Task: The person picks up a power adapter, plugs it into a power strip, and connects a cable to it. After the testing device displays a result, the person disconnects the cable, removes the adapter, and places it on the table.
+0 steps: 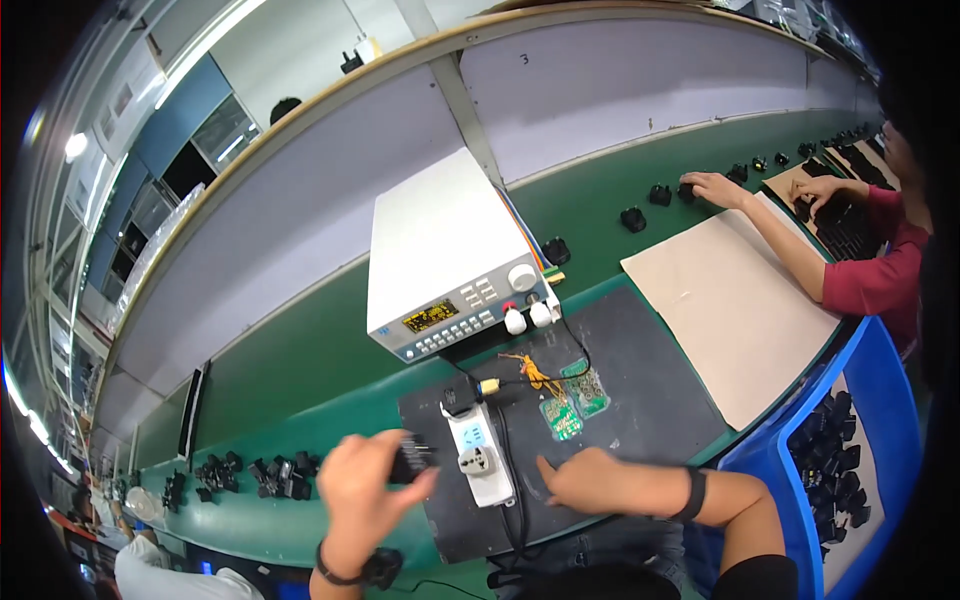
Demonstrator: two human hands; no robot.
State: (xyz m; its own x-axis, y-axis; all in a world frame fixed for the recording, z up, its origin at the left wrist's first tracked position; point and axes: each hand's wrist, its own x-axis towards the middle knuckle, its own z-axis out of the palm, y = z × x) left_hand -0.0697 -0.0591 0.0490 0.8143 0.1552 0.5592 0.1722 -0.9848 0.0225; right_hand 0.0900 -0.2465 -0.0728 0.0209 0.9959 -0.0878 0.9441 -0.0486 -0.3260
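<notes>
Lower left of centre, the left hand (365, 485) is closed, thumb opposing fingers, on a black adapter (411, 459), judged light, stiff and smooth; side walls suit gripping. Lower right of centre, the right hand (588, 480) is loosely curled, one finger extended; contents undetermined.

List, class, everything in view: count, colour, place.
Bench: one, green, across middle
Partition: one, lavender, behind bench
Mat: one, dark, on bench
Instrument: one, white, centre
Power strip: one, white, on mat
Circuit boards: two, green, on mat
Wire bundle: one, orange, by boards
Sheet: one, tan, right
Bin: one, blue, lower right
Small parts: many, black, bin and bench
Co-worker: one, red sleeve, right
Person: one, white top, lower left
Block: one, black, left of strip
Left grip: one, black wristband, holding block
Right grip: one, black wristband, over mat
</notes>
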